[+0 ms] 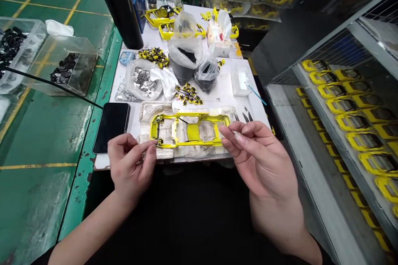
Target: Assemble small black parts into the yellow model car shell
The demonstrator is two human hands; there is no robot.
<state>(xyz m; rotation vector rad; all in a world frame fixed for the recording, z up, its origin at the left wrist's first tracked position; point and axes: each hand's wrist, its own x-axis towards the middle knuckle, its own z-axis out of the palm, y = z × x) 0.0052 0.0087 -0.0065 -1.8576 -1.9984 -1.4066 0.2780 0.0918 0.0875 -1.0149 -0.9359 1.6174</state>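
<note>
A yellow model car body [192, 132], an open frame with small black parts at its left end, lies in a pale, worn moulded holder [155, 109] at the table's front edge. My left hand [132, 163] is closed, thumb and index finger together at the body's near left corner and seemingly gripping its edge. Off the body's right end, my right hand [261, 155] is raised with thumb and index finger pinched together. Whatever may be between those fingertips is too small to make out.
Behind the holder are a bag of silvery pieces [146, 80], bags of black granules [183, 62] and yellow-black small parts [189, 94]. A phone [111, 126] and black bottle [124, 12] stand left. Tweezers [248, 116] lie right, beside a rack of yellow bodies [351, 120].
</note>
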